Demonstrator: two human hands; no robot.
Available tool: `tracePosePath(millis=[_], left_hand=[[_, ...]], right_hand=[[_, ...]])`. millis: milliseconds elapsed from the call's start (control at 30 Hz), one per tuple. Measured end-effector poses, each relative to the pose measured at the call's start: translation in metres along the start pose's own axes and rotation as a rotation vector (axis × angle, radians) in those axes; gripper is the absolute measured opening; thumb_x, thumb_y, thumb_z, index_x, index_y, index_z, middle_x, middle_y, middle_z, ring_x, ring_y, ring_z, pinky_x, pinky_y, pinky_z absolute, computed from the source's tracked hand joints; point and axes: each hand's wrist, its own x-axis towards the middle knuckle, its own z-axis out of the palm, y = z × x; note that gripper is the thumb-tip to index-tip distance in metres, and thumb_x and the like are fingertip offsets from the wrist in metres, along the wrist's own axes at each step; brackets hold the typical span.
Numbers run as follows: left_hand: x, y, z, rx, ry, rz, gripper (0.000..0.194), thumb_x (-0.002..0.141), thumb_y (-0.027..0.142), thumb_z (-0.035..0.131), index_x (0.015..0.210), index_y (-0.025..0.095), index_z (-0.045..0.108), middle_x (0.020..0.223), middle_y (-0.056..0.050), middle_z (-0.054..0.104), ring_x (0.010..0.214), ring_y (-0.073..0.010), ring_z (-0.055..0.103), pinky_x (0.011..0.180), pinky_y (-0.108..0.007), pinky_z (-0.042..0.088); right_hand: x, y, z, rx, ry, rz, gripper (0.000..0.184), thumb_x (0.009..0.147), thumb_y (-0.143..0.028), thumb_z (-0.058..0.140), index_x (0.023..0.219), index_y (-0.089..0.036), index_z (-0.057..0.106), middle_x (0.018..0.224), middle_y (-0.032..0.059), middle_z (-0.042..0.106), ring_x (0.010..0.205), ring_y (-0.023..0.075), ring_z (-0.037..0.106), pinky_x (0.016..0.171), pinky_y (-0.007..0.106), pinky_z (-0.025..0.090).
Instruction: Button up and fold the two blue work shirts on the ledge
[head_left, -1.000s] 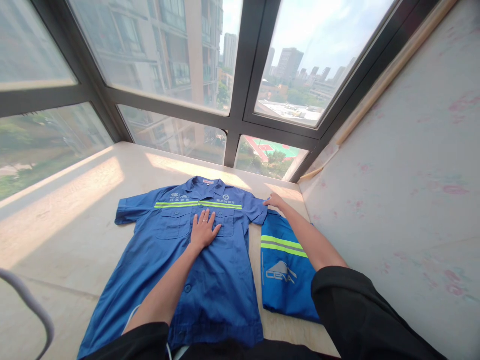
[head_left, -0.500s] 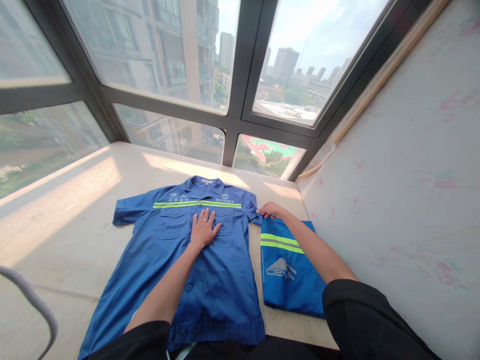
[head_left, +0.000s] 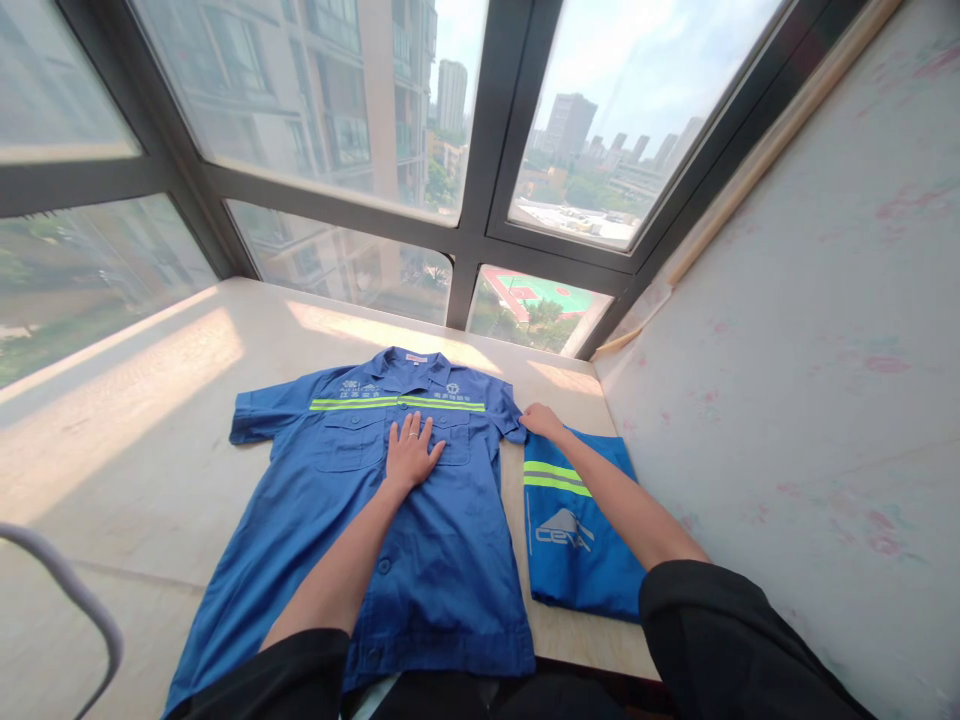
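A blue short-sleeved work shirt [head_left: 442, 535] lies front up, collar toward the window, with a yellow-green reflective stripe across its chest. My left hand [head_left: 412, 455] rests flat on the middle of its front, fingers spread, near the chest pockets. My right hand [head_left: 541, 420] is closed at the cuff of the sleeve on the right, pinching its edge. Beneath my right forearm lies a folded blue garment [head_left: 570, 575] with a reflective stripe and a printed CEVA logo.
Both garments lie on a pale wooden surface [head_left: 150, 480] below dark-framed windows [head_left: 471, 240]. A flower-patterned wall [head_left: 810, 400] bounds the right side. A grey curved tube or cable [head_left: 82, 600] reaches in at the lower left.
My right hand has closed more tightly at the sleeve's cuff. My left hand keeps its place on the shirt front. The camera view has shifted slightly.
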Motion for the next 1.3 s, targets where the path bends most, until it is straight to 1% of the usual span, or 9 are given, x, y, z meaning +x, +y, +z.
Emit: tracePosePath(millis=[133, 200, 267, 467, 633, 833, 933, 1100, 1300], left_hand=[[0.0, 0.0, 0.0, 0.0, 0.009, 0.001, 0.068, 0.097, 0.058, 0.027, 0.151, 0.017, 0.04, 0.158, -0.014, 0.029, 0.147, -0.03, 0.024, 0.119, -0.054, 0.011], [0.0, 0.001, 0.0, 0.001, 0.011, 0.0, 0.068, 0.097, 0.058, 0.028, 0.151, 0.018, 0.04, 0.158, -0.014, 0.029, 0.147, -0.0301, 0.024, 0.119, -0.053, 0.011], [0.0, 0.001, 0.001, -0.006, 0.011, 0.001, 0.068, 0.097, 0.057, 0.029, 0.15, 0.018, 0.04, 0.158, -0.014, 0.029, 0.147, -0.0306, 0.024, 0.119, -0.053, 0.011], [0.0, 0.001, 0.0, -0.02, 0.008, 0.006, 0.068, 0.097, 0.057, 0.029, 0.15, 0.016, 0.04, 0.158, -0.016, 0.03, 0.147, -0.0324, 0.025, 0.119, -0.055, 0.012], [0.001, 0.001, -0.001, -0.009, 0.004, 0.004, 0.068, 0.097, 0.057, 0.03, 0.15, 0.016, 0.04, 0.158, -0.015, 0.029, 0.147, -0.0322, 0.024, 0.118, -0.055, 0.012], [0.001, 0.001, 0.001, -0.024, -0.007, -0.005, 0.069, 0.097, 0.057, 0.029, 0.151, 0.016, 0.039, 0.158, -0.015, 0.028, 0.147, -0.0322, 0.024, 0.119, -0.055, 0.011], [0.001, 0.001, 0.002, -0.02, -0.007, -0.002, 0.069, 0.097, 0.057, 0.029, 0.151, 0.016, 0.039, 0.158, -0.015, 0.029, 0.147, -0.0319, 0.024, 0.119, -0.055, 0.011], [0.001, 0.0, 0.003, -0.017, 0.008, 0.002, 0.068, 0.097, 0.058, 0.03, 0.151, 0.017, 0.039, 0.158, -0.016, 0.029, 0.147, -0.032, 0.024, 0.118, -0.055, 0.011], [0.002, 0.0, 0.002, -0.016, 0.008, 0.002, 0.068, 0.097, 0.057, 0.03, 0.151, 0.017, 0.04, 0.158, -0.016, 0.03, 0.147, -0.0319, 0.024, 0.119, -0.055, 0.011]], right_hand=[[-0.005, 0.013, -0.012, 0.405, -0.047, 0.073, 0.023, 0.095, -0.026, 0.047, 0.098, -0.01, 0.063, 0.086, 0.0153, 0.073, 0.079, 0.0237, 0.073, 0.069, 0.031, 0.058], [-0.009, 0.019, -0.016, 0.597, -0.067, 0.104, 0.022, 0.098, -0.026, 0.044, 0.102, -0.01, 0.059, 0.086, 0.014, 0.072, 0.074, 0.0202, 0.073, 0.067, 0.028, 0.059], [-0.012, 0.023, -0.016, 0.754, -0.083, 0.134, 0.019, 0.099, -0.025, 0.045, 0.099, -0.01, 0.058, 0.084, 0.0133, 0.072, 0.073, 0.0185, 0.072, 0.066, 0.026, 0.059], [-0.015, 0.024, -0.009, 1.034, -0.092, 0.219, 0.011, 0.096, -0.021, 0.054, 0.09, -0.012, 0.055, 0.077, 0.0095, 0.069, 0.068, 0.0154, 0.07, 0.062, 0.024, 0.058], [-0.017, 0.019, -0.004, 1.098, -0.178, 0.233, 0.013, 0.09, -0.023, 0.064, 0.091, -0.012, 0.057, 0.077, 0.0095, 0.069, 0.067, 0.0195, 0.071, 0.056, 0.029, 0.058], [-0.015, 0.013, 0.002, 1.056, -0.147, 0.205, 0.028, 0.076, -0.007, 0.075, 0.076, -0.016, 0.049, 0.061, 0.0024, 0.063, 0.061, 0.0188, 0.07, 0.039, 0.017, 0.043], [-0.014, 0.019, -0.003, 1.028, -0.13, 0.202, 0.026, 0.076, -0.003, 0.073, 0.073, -0.016, 0.05, 0.058, 0.0011, 0.061, 0.054, 0.0155, 0.066, 0.037, 0.016, 0.04], [-0.015, 0.036, -0.016, 1.007, -0.132, 0.218, 0.017, 0.077, -0.002, 0.07, 0.072, -0.011, 0.056, 0.056, 0.0024, 0.061, 0.05, 0.0127, 0.063, 0.039, 0.017, 0.043], [-0.016, 0.044, -0.011, 1.019, -0.178, 0.219, 0.015, 0.077, -0.006, 0.071, 0.073, -0.012, 0.057, 0.059, 0.0038, 0.063, 0.052, 0.0132, 0.064, 0.043, 0.018, 0.047]])
